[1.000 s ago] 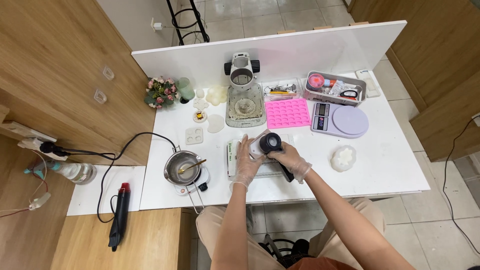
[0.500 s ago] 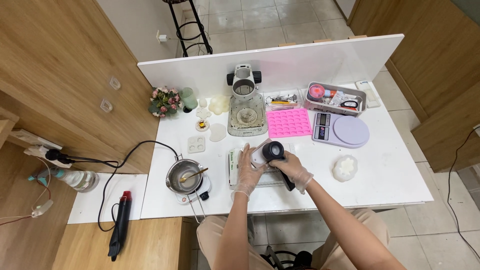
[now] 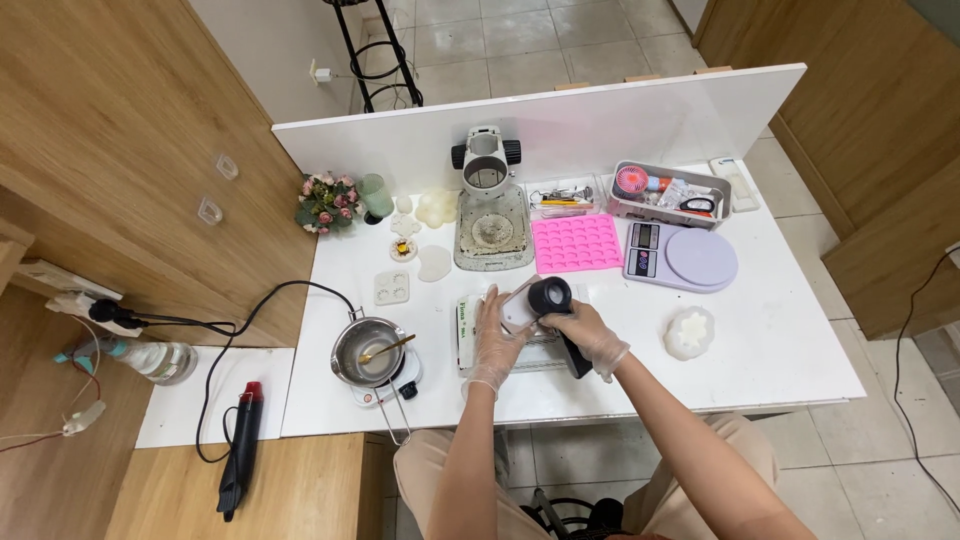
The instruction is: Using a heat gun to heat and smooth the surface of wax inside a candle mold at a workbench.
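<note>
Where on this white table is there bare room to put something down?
Bare patches: the front right corner of the table, past the white flower shape, and front left beside the metal pot. The back row, around the pink mould and scale, is crowded.

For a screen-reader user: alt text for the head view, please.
Two gloved hands, left hand and right hand, hold a black heat tool over a white table, beside a metal melting pot and a pink mould.

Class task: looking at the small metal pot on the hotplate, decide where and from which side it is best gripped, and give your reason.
Grip the metal pot by its long wire handle, coming from the table's near edge. The handle juts towards the person, clear of the hotplate, while a spoon leans over the far-right rim.
</note>
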